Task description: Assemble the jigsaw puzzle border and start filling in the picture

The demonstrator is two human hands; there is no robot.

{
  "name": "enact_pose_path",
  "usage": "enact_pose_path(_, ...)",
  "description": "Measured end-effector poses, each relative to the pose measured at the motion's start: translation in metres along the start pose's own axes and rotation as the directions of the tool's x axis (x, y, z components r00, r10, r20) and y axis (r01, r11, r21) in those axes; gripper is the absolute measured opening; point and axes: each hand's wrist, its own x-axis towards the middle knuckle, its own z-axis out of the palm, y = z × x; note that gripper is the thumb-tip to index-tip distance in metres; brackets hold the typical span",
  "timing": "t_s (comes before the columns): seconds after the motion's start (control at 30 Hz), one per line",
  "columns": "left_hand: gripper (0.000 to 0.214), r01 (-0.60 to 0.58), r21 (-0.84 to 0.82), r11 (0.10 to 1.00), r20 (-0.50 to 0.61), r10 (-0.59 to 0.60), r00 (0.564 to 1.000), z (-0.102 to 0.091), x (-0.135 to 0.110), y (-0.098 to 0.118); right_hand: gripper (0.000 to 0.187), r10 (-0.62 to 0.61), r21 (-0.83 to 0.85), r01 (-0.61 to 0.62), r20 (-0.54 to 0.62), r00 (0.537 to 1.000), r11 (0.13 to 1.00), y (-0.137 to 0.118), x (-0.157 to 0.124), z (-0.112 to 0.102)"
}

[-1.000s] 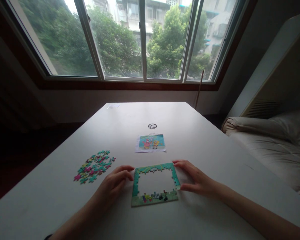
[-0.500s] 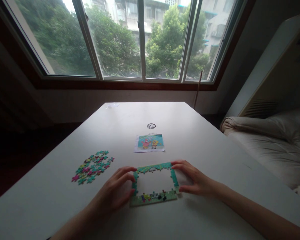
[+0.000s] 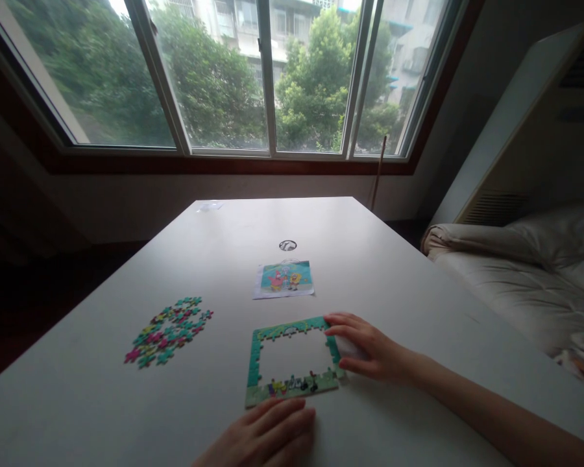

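On the white table lies the joined border of a jigsaw puzzle (image 3: pixel 252 363), a teal and green rectangle whose middle is bare tabletop. My right hand (image 3: pixel 365 344) grips its right side, fingertips at the upper corner and thumb near the lower one. Below the bottom edge is my left hand (image 3: pixel 267 433), its fingers stretched out and lying low by the border; whether a fingertip touches it I cannot tell. Loose puzzle pieces (image 3: pixel 168 334) in teal, pink and yellow lie in a pile to the left. Beyond the border rests a cartoon picture sheet (image 3: pixel 287 279).
Past the picture sheet is a small round black-and-white mark (image 3: pixel 287 245) on the table (image 3: pixel 394 279). Clear plastic (image 3: pixel 209 206) sits at the far left corner. A padded beige seat (image 3: pixel 496 285) stands at the right, and a window (image 3: pixel 267 152) is ahead.
My left hand has let go of the border's left side and moved down to below its bottom edge. My right hand stays at the right side. The view has shifted slightly.
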Motion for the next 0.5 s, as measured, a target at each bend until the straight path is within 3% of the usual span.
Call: enact_pose_path(0.5, 0.036, 0.025, 0.075, 0.997, 0.045, -0.028, 0.999, 0.0112, -0.0062, 0.0011, 0.04, -0.036, -0.05, 0.037, 0.016, 0.999, 0.998, -0.0033, 0.0023, -0.0012)
